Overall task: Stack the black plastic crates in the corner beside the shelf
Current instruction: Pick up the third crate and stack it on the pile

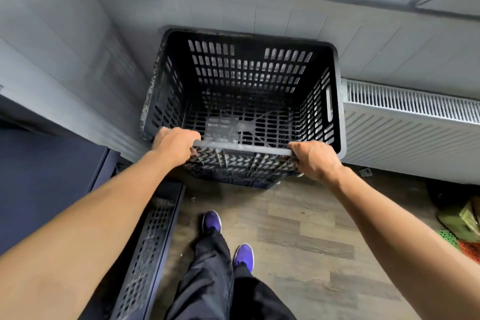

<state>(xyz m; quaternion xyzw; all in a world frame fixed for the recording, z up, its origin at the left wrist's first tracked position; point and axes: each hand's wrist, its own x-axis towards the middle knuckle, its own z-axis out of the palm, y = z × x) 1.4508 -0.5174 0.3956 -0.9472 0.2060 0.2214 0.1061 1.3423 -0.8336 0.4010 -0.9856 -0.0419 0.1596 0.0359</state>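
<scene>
You had the black crate [249, 91], an open-topped, empty box with slotted walls, a perforated floor and a handle slot in its right side, upright in the wall corner, seemingly atop another dark crate [233, 176] whose latticed wall showed beneath its near rim.

Corner of a grey panelled room

Wood-look floor [298, 228] is seen below — a white radiator [410, 122] is mounted at right.
</scene>
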